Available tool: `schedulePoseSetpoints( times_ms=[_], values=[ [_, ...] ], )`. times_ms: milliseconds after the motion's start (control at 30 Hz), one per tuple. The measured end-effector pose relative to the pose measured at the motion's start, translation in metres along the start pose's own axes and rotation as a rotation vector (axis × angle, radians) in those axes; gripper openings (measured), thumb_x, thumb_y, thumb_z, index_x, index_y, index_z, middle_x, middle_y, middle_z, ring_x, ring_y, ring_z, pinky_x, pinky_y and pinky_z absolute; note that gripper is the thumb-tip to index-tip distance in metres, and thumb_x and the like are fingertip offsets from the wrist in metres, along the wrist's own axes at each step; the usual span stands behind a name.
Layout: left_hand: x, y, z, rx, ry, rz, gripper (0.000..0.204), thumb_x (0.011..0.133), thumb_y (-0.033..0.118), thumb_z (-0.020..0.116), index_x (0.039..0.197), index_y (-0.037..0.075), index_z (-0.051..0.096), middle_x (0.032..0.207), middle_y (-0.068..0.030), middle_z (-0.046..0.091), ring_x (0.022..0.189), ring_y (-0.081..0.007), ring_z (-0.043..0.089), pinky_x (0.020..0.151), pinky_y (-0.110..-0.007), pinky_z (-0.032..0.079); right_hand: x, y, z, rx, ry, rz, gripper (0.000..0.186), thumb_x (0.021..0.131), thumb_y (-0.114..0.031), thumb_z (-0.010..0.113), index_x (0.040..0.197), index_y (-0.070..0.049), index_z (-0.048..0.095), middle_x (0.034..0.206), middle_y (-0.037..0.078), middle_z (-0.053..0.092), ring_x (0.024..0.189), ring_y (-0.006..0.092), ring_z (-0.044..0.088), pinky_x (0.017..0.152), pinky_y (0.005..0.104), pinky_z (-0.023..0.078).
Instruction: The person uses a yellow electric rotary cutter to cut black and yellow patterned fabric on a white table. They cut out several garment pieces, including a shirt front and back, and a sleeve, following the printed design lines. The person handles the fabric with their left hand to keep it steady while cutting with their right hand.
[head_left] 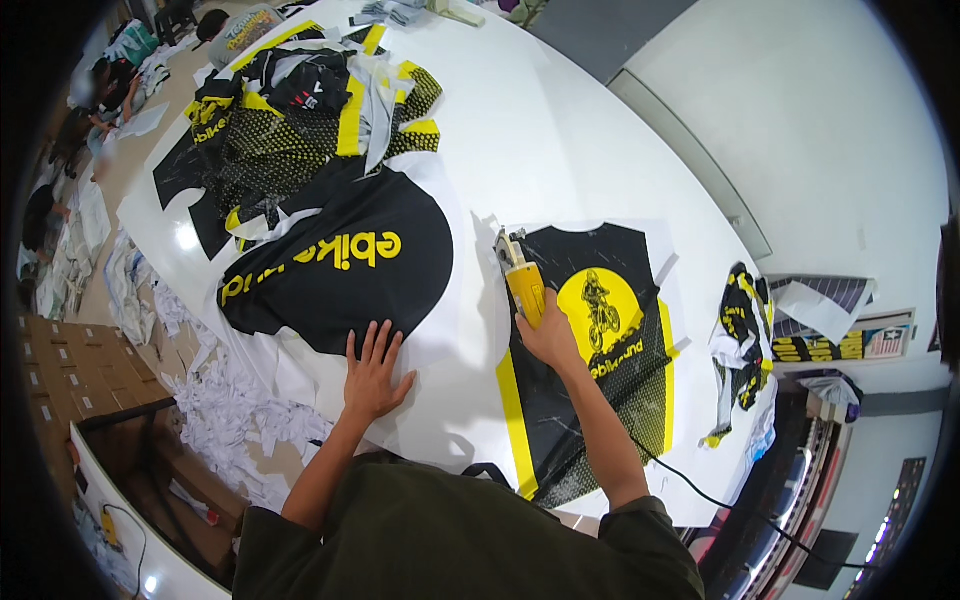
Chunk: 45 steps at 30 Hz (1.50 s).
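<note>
Right hand (550,335) wraps a yellow handheld cutter (524,285) with a metal head (510,245); left hand (375,385) spreads flat, well apart.
Nearest, the left hand's fingertips rest on the near edge of a rounded black fabric piece (345,285). To their right, the cutter extends beyond the right hand at the left edge of a black-and-yellow fabric panel (538,400), its long axis and metal head pointing forward, slightly left. Farther off, a heap of black, yellow and grey fabric (285,140) lies on a glossy white table (500,120).
</note>
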<state>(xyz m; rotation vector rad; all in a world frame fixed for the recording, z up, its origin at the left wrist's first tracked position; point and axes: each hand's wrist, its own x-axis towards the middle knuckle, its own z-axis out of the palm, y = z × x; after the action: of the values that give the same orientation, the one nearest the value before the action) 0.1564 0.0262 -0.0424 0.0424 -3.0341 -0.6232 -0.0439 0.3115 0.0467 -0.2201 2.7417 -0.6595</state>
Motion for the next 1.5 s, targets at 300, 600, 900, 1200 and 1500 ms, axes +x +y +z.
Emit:
schedulePoseSetpoints(
  times_ms=[300, 600, 900, 1200, 1500],
  values=[
    [-0.003, -0.003, -0.001, 0.001, 0.0, 0.005, 0.074, 0.095, 0.05, 0.062, 0.154, 0.007, 0.049, 0.169, -0.0148, 0.033, 0.159, -0.0329, 0.023, 0.127, -0.063, 0.007, 0.037, -0.015, 0.0, -0.006, 0.01, -0.066, 0.067, 0.09, -0.027, 0.073, 0.138, 0.005, 0.039, 0.108, 0.04, 0.067, 0.101, 0.0577, 0.066, 0.088, 0.0601, 0.055],
    [-0.003, -0.004, -0.003, 0.0, 0.017, 0.018, 0.075, 0.097, 0.053, 0.059, 0.156, 0.008, 0.047, 0.169, -0.0142, 0.032, 0.159, -0.0318, 0.022, 0.128, -0.062, 0.005, 0.074, -0.022, 0.008, 0.388, 0.035, 0.055, 0.055, 0.093, -0.029, 0.074, 0.132, 0.0, 0.047, 0.096, 0.023, 0.07, 0.077, 0.038, 0.074, 0.064, 0.0453, 0.061],
    [0.003, 0.014, 0.001, 0.036, 0.049, -0.039, 0.07, 0.1, 0.046, 0.059, 0.154, 0.002, 0.047, 0.165, -0.0215, 0.035, 0.156, -0.0392, 0.027, 0.124, -0.068, 0.011, -0.059, 0.062, -0.03, 1.054, 0.306, 0.23, 0.044, 0.1, -0.032, 0.067, 0.128, -0.003, 0.05, 0.091, 0.011, 0.065, 0.069, 0.024, 0.073, 0.052, 0.0347, 0.059],
    [0.18, 0.201, 0.084, -0.315, 0.104, 0.201, 0.064, 0.108, 0.037, 0.05, 0.153, -0.007, 0.041, 0.162, -0.035, 0.03, 0.15, -0.0535, 0.03, 0.124, -0.063, 0.022, -0.215, 0.183, -0.061, 1.051, 0.704, 0.522, 0.043, 0.101, -0.03, 0.066, 0.129, -0.003, 0.049, 0.09, 0.012, 0.063, 0.062, 0.0229, 0.069, 0.049, 0.0342, 0.056],
    [0.349, 0.297, 0.192, 0.156, -0.004, 0.277, 0.087, 0.104, 0.069, 0.031, 0.166, 0.008, 0.03, 0.174, -0.0196, 0.02, 0.161, -0.0442, 0.005, 0.116, -0.081, -0.006, -0.282, 0.24, -0.047, 0.987, 0.875, 0.745, 0.043, 0.1, -0.023, 0.065, 0.132, -0.001, 0.048, 0.096, 0.013, 0.062, 0.065, 0.0227, 0.069, 0.054, 0.0349, 0.057]
  ],
)
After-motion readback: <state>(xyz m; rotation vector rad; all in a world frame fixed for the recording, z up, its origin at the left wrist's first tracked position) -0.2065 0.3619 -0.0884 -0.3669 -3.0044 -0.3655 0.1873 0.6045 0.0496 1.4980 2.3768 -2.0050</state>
